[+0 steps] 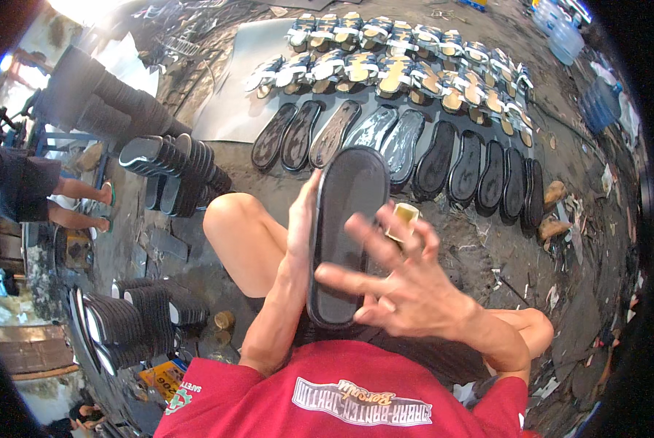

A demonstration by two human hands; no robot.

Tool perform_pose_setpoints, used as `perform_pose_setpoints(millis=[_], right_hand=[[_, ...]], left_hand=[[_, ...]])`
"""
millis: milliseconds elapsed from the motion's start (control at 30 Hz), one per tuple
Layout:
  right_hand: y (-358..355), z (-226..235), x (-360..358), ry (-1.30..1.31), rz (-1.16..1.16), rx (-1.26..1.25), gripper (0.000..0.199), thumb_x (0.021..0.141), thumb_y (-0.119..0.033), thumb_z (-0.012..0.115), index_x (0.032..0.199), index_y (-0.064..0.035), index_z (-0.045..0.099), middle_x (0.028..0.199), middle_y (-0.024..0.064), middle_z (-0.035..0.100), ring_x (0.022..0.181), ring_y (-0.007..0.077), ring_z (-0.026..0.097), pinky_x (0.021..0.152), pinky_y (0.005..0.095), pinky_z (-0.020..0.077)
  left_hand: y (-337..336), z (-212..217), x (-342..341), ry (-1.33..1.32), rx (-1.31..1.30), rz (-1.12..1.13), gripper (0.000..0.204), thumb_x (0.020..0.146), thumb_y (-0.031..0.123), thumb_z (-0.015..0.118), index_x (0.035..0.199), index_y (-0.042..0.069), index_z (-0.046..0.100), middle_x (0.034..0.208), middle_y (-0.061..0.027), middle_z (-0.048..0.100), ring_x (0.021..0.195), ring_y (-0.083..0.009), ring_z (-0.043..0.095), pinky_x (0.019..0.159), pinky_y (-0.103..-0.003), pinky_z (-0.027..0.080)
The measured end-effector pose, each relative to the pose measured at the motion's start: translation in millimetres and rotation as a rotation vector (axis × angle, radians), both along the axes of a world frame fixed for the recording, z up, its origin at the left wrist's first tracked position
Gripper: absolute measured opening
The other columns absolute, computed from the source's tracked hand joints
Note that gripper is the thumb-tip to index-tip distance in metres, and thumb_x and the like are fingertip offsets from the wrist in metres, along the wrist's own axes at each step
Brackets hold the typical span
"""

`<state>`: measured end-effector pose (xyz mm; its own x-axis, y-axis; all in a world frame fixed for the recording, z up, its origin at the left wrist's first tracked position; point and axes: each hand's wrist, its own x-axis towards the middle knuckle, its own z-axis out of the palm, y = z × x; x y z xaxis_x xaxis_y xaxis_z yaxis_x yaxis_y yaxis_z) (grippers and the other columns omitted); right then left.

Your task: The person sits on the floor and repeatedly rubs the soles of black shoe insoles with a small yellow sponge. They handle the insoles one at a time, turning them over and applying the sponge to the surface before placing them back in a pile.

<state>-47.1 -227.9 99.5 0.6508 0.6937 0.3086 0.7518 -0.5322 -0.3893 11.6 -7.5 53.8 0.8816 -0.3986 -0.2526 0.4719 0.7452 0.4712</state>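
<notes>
A long black shoe sole [352, 186] with a raised rim stands nearly upright in front of me. My left hand [302, 223] is closed along its left edge; most of those fingers are hidden behind the sole. Over the sole's inner face is my right hand [418, 288], its fingers spread and a little blurred. Whether the fingertips touch the surface, I cannot tell. A small pale box-like thing with yellow inside [402, 219] shows behind the right fingers. Beyond, several black soles [436, 157] lie in a row, some with a wet shine.
Rows of strapped sandals on lasts [396, 69] stand on a grey sheet [232, 95]. Stacked soles [173, 164] are at left, more [133, 321] at lower left. A person's legs [78, 201] are at far left. Clear plastic water bottles [564, 36] stand at upper right; scraps litter the ground.
</notes>
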Motion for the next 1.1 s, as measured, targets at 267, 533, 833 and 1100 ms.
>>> perform_pose_setpoints(millis=[267, 533, 833, 1100], right_hand=[[-64.9, -214.2, 63.2, 0.378, -0.699, -0.160, 0.056, 0.115, -0.049, 0.037, 0.140, -0.0132, 0.072, 0.178, 0.0206, 0.020, 0.160, 0.0464, 0.021, 0.125, 0.0664, 0.0206], [-39.5, -257.5, 46.9, 0.229, -0.551, -0.272, 0.059, 0.113, -0.052, 0.042, 0.125, -0.0071, 0.079, 0.180, 0.0133, 0.018, 0.163, 0.0431, 0.016, 0.127, 0.0657, 0.0163], [-62.4, -249.4, 32.6, 0.642, -0.718, 0.240, 0.073, 0.115, -0.060, 0.028, 0.129, -0.0074, 0.075, 0.158, 0.0189, 0.053, 0.157, 0.0375, 0.030, 0.129, 0.0561, 0.0153], [-36.4, -65.8, 49.5, 0.889, -0.114, 1.001, 0.077, 0.117, -0.056, 0.023, 0.151, 0.0035, 0.058, 0.156, 0.0231, 0.055, 0.151, 0.0256, 0.042, 0.130, 0.0544, 0.0108]], left_hand=[[-0.8, -50.5, -15.8, 0.282, -0.011, 0.126, 0.082, 0.098, 0.066, 0.042, 0.137, -0.003, 0.062, 0.118, -0.0258, 0.073, 0.095, -0.0370, 0.073, 0.087, -0.047, 0.061], [2.0, -55.3, -15.8, 0.240, 0.079, 0.252, 0.086, 0.099, 0.069, 0.050, 0.138, -0.007, 0.061, 0.114, -0.0271, 0.072, 0.096, -0.0346, 0.073, 0.086, -0.044, 0.062], [-17.8, -59.6, -21.8, 0.336, -0.093, 0.245, 0.082, 0.103, 0.062, 0.053, 0.142, -0.009, 0.059, 0.118, -0.0294, 0.072, 0.094, -0.0361, 0.076, 0.087, -0.043, 0.064], [-32.9, -36.9, -29.0, 0.329, -0.351, 0.170, 0.073, 0.104, 0.056, 0.058, 0.139, -0.008, 0.062, 0.121, -0.0309, 0.071, 0.098, -0.0417, 0.075, 0.080, -0.049, 0.069]])
